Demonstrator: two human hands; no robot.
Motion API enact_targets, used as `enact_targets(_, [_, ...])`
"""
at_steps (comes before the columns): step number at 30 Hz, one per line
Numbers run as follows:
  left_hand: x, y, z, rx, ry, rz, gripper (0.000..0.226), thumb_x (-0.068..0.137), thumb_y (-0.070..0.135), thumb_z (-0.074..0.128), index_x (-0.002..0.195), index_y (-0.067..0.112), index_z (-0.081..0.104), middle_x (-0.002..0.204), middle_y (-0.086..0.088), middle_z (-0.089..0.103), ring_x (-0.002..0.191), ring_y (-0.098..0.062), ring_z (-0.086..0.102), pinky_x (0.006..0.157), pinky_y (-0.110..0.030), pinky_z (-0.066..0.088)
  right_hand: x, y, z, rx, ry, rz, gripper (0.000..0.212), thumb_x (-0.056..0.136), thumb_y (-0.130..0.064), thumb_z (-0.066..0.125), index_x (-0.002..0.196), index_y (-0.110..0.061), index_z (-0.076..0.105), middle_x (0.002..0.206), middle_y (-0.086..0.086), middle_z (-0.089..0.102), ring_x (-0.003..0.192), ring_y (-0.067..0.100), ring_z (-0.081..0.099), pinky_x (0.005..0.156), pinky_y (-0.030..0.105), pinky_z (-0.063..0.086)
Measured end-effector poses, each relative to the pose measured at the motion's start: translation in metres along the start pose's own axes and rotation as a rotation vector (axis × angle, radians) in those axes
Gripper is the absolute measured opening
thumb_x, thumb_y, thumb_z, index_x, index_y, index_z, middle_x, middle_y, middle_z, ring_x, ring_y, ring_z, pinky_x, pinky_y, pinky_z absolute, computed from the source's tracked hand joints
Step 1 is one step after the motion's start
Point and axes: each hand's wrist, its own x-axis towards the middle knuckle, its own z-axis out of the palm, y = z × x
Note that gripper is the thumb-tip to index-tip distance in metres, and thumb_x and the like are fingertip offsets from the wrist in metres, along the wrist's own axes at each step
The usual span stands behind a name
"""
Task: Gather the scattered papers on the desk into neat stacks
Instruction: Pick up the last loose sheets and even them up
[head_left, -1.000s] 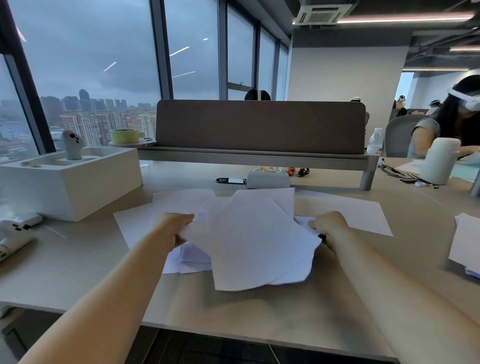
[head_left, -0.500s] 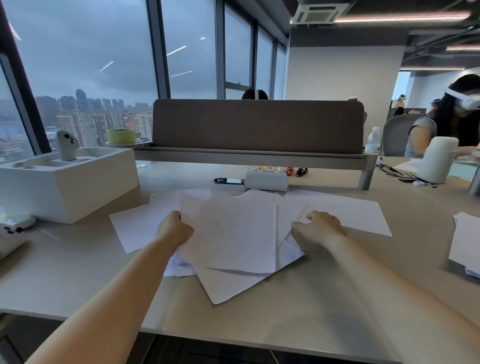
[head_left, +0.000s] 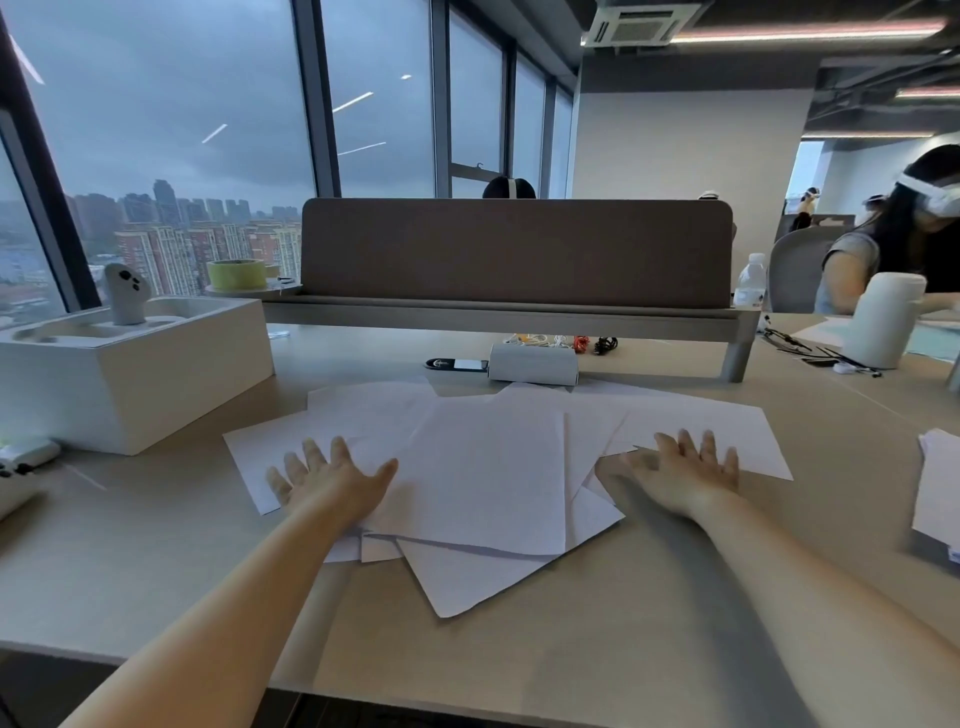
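White papers lie fanned on the worktop before me. I've let go of them: left hand and right hand now released, spread flat on the outermost ones. Edges still ragged; sweeping strays inward looks next.

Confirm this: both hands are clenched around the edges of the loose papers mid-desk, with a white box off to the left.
Wrong on the hands. In the head view the left hand and right hand lie open, fingers straight and spread, flat on the papers, not clenched around their edges. The papers are mid-desk, with the white box off to the left.
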Motion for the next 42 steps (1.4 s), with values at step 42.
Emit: enact_targets(42, [-0.023, 0.027, 0.024, 0.040, -0.048, 0.259, 0.097, 0.072, 0.089, 0.013, 0.152, 0.033, 0.008, 0.160, -0.011, 0.007, 0.147, -0.039, 0.003, 0.120, -0.048, 0.003, -0.052, -0.024, 0.011, 0.238, 0.084, -0.127, 0.053, 0.092, -0.064, 0.025, 0.115, -0.027, 0.054, 0.133, -0.002, 0.055, 0.130, 0.028, 0.041, 0.107, 0.038, 0.029])
